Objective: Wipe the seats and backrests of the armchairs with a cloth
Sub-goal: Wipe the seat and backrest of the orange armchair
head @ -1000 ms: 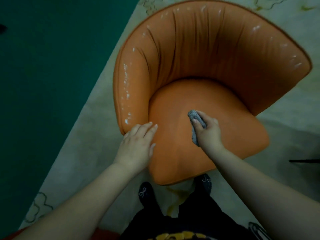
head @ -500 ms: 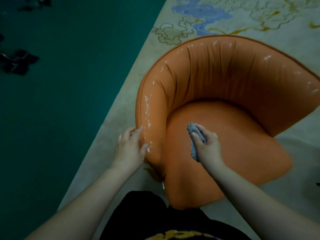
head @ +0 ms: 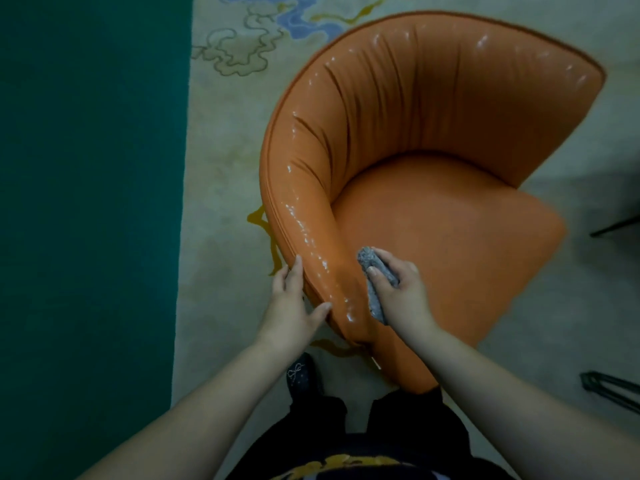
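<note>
Armchair (head: 433,188), a rounded tub seat in glossy orange leather-look upholstery, stands on a pale patterned carpet (head: 221,188) beside a strip of dark green floor (head: 90,202), directly in front of a standing person seen from above. The person's right hand (head: 398,292) clasps a bunched grey cloth (head: 375,285), thumb and curled fingers wrapped round it, and holds it at the near left part of the seat cushion (head: 450,237), close to the foot of the curved backrest (head: 433,98). The left hand (head: 289,299) steadies the chair from outside, its fingers straight and close together against the outer wall of the near arm, thumb laid across the arm's front edge.

Wet-looking streaks glint along the padded rim, so the surface is probably slick; the bracing palm could slide off and let the chair turn or shift under the pressure of a stroke. The cloth is wadded small, so a pass may miss the deep pleats of the backrest and the seam where seat meets back. A dark shoe (head: 299,375) is planted close under the arm, and a thin black metal frame (head: 609,386) sits low at the right edge, a likely snag if the chair swings that way.

No container shows anywhere in view: no bucket, bottle or basin, and nothing lies on the seat.
</note>
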Action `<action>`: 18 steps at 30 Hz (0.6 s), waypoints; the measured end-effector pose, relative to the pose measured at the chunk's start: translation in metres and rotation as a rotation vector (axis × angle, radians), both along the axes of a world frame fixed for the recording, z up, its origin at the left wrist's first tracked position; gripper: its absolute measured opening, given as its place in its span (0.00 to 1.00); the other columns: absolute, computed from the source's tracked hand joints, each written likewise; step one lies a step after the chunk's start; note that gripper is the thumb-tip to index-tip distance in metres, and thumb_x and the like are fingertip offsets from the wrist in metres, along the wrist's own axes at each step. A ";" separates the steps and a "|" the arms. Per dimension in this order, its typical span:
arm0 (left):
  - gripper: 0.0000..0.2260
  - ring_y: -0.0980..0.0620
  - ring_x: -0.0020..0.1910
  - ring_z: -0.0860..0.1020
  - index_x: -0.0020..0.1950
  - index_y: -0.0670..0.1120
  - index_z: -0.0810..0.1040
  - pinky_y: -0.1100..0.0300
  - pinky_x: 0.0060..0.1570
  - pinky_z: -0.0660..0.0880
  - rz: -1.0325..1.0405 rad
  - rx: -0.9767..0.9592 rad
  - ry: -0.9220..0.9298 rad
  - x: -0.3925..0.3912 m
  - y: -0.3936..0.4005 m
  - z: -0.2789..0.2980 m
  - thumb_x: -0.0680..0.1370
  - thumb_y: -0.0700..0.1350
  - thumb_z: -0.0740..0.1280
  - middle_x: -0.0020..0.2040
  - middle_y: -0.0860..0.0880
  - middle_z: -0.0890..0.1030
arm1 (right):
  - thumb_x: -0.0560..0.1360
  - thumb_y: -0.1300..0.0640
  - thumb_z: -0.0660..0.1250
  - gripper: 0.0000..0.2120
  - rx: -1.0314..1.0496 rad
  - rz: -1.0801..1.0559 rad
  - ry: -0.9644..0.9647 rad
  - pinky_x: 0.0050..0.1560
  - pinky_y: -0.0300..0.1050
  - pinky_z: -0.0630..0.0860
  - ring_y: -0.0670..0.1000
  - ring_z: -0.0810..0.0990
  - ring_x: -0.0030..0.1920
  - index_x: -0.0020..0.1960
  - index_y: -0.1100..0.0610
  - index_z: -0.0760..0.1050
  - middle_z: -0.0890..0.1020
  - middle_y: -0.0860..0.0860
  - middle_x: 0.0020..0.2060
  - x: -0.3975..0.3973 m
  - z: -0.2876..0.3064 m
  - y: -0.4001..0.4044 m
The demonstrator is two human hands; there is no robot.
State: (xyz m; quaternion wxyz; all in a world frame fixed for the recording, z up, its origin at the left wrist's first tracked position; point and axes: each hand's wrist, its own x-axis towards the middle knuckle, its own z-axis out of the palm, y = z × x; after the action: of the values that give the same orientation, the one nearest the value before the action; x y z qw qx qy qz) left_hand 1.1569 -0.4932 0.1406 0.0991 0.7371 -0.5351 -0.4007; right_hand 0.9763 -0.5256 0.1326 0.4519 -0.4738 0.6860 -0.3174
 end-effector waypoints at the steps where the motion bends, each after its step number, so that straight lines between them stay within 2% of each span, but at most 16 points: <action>1: 0.46 0.47 0.68 0.69 0.79 0.53 0.42 0.50 0.65 0.71 -0.005 0.000 0.014 0.001 -0.001 -0.002 0.73 0.54 0.72 0.77 0.50 0.51 | 0.77 0.58 0.66 0.16 0.000 -0.039 -0.007 0.46 0.21 0.67 0.36 0.73 0.45 0.65 0.50 0.75 0.71 0.50 0.50 0.004 -0.001 0.003; 4: 0.49 0.45 0.65 0.71 0.79 0.53 0.41 0.51 0.63 0.73 -0.028 -0.004 0.025 0.001 -0.002 -0.008 0.71 0.53 0.74 0.75 0.49 0.50 | 0.78 0.58 0.66 0.16 0.013 -0.119 -0.012 0.43 0.17 0.65 0.37 0.73 0.45 0.65 0.50 0.75 0.70 0.49 0.49 0.011 -0.003 0.013; 9: 0.50 0.47 0.58 0.75 0.78 0.55 0.44 0.53 0.60 0.75 0.012 -0.071 0.103 0.004 0.002 -0.016 0.70 0.45 0.77 0.72 0.50 0.54 | 0.78 0.59 0.66 0.15 -0.008 -0.126 -0.014 0.46 0.18 0.64 0.39 0.72 0.45 0.64 0.50 0.76 0.70 0.50 0.47 0.025 -0.009 0.026; 12: 0.48 0.52 0.50 0.77 0.77 0.57 0.46 0.61 0.54 0.76 0.039 -0.125 0.186 0.008 0.005 -0.021 0.69 0.47 0.77 0.70 0.52 0.56 | 0.77 0.61 0.67 0.17 -0.072 -0.079 -0.041 0.48 0.20 0.65 0.37 0.72 0.44 0.64 0.49 0.75 0.68 0.50 0.46 0.038 -0.021 0.029; 15: 0.47 0.54 0.46 0.78 0.76 0.59 0.48 0.66 0.52 0.75 0.059 -0.188 0.201 0.009 0.008 -0.028 0.69 0.46 0.78 0.69 0.51 0.57 | 0.76 0.62 0.68 0.18 -0.170 -0.005 -0.002 0.48 0.22 0.66 0.33 0.70 0.43 0.63 0.49 0.75 0.66 0.45 0.43 0.049 -0.039 0.033; 18: 0.48 0.58 0.45 0.78 0.75 0.61 0.47 0.72 0.50 0.74 0.087 -0.222 0.208 0.005 0.010 -0.036 0.69 0.45 0.78 0.69 0.51 0.58 | 0.76 0.60 0.67 0.17 -0.142 -0.105 -0.003 0.45 0.20 0.66 0.31 0.70 0.41 0.64 0.51 0.76 0.65 0.43 0.43 0.045 -0.057 0.016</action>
State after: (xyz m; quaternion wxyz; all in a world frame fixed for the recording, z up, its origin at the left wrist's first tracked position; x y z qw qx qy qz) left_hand 1.1618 -0.4835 0.1042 0.2522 0.6986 -0.5303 -0.4088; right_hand 1.0216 -0.5094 0.0756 0.4008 -0.4676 0.6850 -0.3892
